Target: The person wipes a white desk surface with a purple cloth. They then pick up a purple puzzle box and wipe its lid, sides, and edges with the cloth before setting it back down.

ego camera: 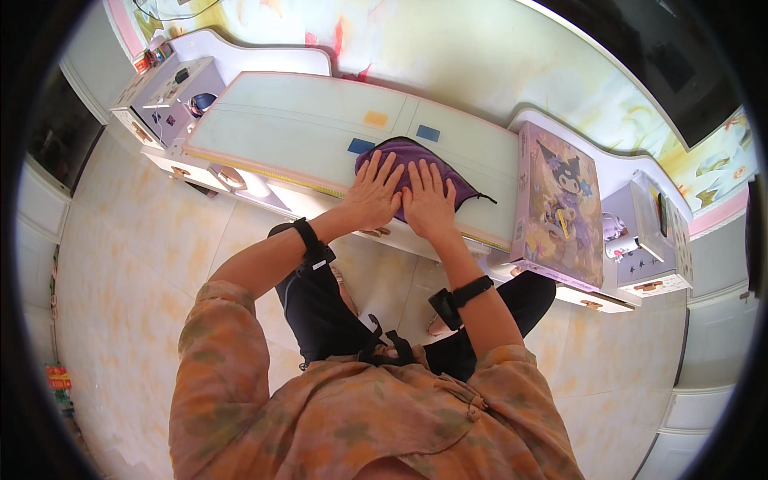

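A purple cloth [459, 180] with dark edging lies on the glass-topped board in front of me, its pointed right corner ending in a short black loop. My left hand [377, 191] rests flat on the cloth's left part, fingers spread. Beside it, my right hand [429, 201] presses palm down on the middle, its fingers slightly apart. The two thumbs meet or nearly meet. Part of the cloth is hidden beneath both hands. Around it on the board [276, 126] are two blue rectangles [428, 132] and a yellow rectangle [376, 118].
A large box with a cartoon picture [561, 204] lies right of the board. A yellow measuring strip [282, 181] runs along the board's front edge. White shelf units stand at both ends [162, 102], the right one [651, 240] holding a white cup [621, 247]. A dark screen [672, 60] hangs upper right.
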Demonstrator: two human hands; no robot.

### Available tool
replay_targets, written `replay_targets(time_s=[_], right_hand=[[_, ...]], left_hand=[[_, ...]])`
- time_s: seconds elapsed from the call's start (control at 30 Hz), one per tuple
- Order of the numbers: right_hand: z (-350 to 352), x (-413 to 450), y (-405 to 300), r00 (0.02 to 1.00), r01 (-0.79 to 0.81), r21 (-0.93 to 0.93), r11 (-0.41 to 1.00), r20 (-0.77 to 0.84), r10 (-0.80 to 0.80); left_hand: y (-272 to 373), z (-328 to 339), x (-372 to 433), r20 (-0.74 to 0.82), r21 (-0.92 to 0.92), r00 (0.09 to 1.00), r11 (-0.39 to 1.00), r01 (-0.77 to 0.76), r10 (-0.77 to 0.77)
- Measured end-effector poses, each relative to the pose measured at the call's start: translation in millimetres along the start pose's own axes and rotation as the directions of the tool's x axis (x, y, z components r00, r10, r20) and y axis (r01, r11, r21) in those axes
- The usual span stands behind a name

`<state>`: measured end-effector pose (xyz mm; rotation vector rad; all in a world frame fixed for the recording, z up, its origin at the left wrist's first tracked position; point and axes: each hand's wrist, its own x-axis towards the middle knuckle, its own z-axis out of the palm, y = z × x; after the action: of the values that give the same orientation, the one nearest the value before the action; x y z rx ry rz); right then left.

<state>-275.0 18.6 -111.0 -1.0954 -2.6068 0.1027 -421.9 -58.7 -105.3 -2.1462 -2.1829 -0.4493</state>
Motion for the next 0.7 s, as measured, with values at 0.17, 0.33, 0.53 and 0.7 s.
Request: replay_targets(time_s=[0.17,0.33,0.53,0.7], right_hand=[[-6.1,8.1,14.8,0.999,0.013,0.022,1.000,0.046,-0.014],[-7.1,38.7,41.2,0.995,-0.072,-0.018,0.997,0.065,0.073],[-3.2,87.9,86.8,0.989,-0.138,-0.055,0.989,0.050,0.141],[-1.9,126.0,120.3,0.976,-0.205,-0.048,0.977,0.056,0.208]], left_hand=[[6.1,8.6,17.8,-0.024,0.001,0.999,1.000,-0.022,0.022],[2.5,24.0,62.7,-0.044,-0.050,0.999,0.998,-0.028,0.025],[3.0,33.1,140.5,0.113,-0.069,0.994,0.998,0.000,0.008],[3.6,44.1,198.8,0.191,-0.026,0.982,0.999,0.020,-0.014]])
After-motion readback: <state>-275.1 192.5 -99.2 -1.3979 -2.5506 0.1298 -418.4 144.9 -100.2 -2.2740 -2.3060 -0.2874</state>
